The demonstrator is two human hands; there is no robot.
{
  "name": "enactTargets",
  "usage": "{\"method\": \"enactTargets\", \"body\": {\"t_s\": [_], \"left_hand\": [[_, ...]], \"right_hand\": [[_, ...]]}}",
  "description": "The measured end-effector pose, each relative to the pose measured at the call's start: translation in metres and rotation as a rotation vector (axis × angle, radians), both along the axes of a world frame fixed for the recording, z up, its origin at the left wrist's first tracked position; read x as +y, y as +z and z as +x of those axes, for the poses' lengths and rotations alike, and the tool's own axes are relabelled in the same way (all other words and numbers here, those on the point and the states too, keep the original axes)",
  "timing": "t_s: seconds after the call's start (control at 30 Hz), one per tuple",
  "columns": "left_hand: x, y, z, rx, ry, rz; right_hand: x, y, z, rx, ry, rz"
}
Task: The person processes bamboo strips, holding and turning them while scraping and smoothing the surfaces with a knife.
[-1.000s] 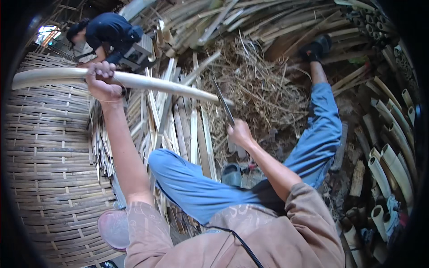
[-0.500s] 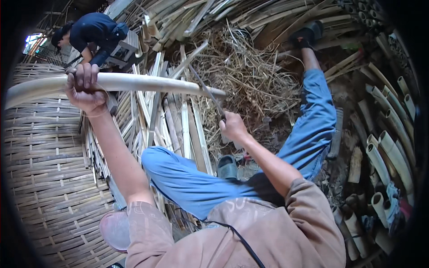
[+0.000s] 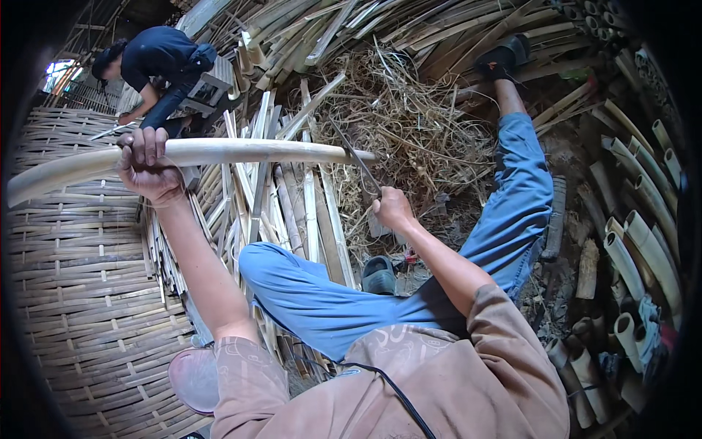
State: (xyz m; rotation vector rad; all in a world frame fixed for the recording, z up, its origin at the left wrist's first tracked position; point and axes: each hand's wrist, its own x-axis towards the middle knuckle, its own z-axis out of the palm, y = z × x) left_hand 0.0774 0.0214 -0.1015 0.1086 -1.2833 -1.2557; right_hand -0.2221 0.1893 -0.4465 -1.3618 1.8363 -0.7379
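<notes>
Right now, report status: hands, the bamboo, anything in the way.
Left hand gripping bamboo strip. Right hand gripping knife, blade at strip's end. Split strips piled beneath.

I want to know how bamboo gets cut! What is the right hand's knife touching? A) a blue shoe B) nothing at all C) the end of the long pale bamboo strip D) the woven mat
C: the right hand holds a knife whose blade meets the end of the pale bamboo strip that the left hand grips.
</notes>
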Motion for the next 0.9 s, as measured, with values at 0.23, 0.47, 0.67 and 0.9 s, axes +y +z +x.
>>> {"method": "enactTargets", "body": {"t_s": [0.23, 0.47, 0.67, 0.9], "left_hand": [[0.004, 0.006, 0.002, -0.007, -0.074, 0.0], [-0.001, 0.007, -0.022, -0.017, -0.11, -0.027], [0.003, 0.012, -0.028, -0.007, -0.109, -0.027], [0.019, 0.015, -0.016, -0.016, -0.008, -0.006]], "right_hand": [[0.009, 0.024, 0.016, 0.034, 0.079, 0.039], [-0.002, -0.004, -0.008, -0.026, 0.028, 0.025], [-0.002, -0.003, -0.009, -0.088, 0.015, 0.024], [-0.003, -0.014, 0.004, -0.102, 0.048, -0.055]]}}
